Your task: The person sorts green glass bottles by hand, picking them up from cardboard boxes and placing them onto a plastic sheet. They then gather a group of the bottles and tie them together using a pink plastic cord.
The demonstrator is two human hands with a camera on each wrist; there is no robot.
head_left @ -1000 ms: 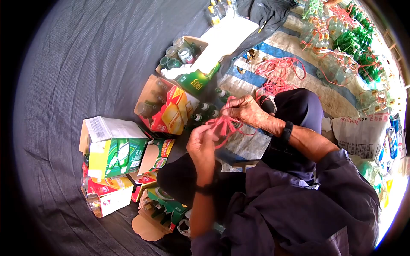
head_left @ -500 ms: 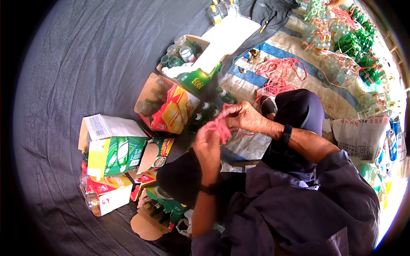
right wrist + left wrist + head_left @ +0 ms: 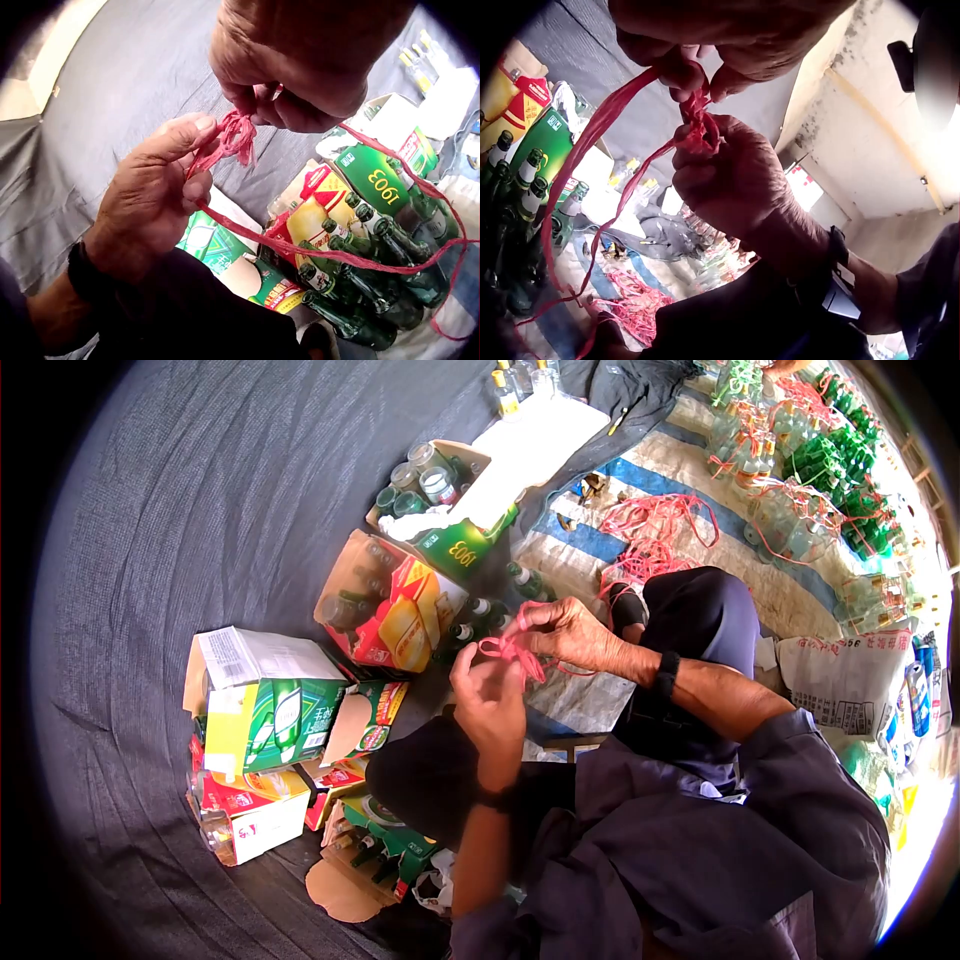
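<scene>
Both hands are raised close together over the lap, with a looped, knotted bunch of red-pink plastic twine (image 3: pixel 518 651) between them. The left hand (image 3: pixel 490 705) pinches the bunch's lower side between thumb and fingers, as the right wrist view shows at the twine (image 3: pixel 238 139) and left hand (image 3: pixel 146 184). From the other side the right hand (image 3: pixel 580 638) pinches the top of the same bunch; its fingertips are partly hidden in the right wrist view. Long strands of twine (image 3: pixel 604 124) hang in a loop from the hands. Green bottles (image 3: pixel 367 289) stand below.
Open cartons of bottles (image 3: pixel 385 610) and a green-white box (image 3: pixel 290 725) lie left. A pile of red twine (image 3: pixel 650 550) rests on the striped sheet (image 3: pixel 600 700). Tied bottle bundles (image 3: pixel 795 520) fill the upper right, above a white sack (image 3: pixel 840 675).
The left hand has moved slightly right and closer to the right hand, its fingers shifting on the twine. The bunch between the hands has become more compact. The right hand has barely moved.
</scene>
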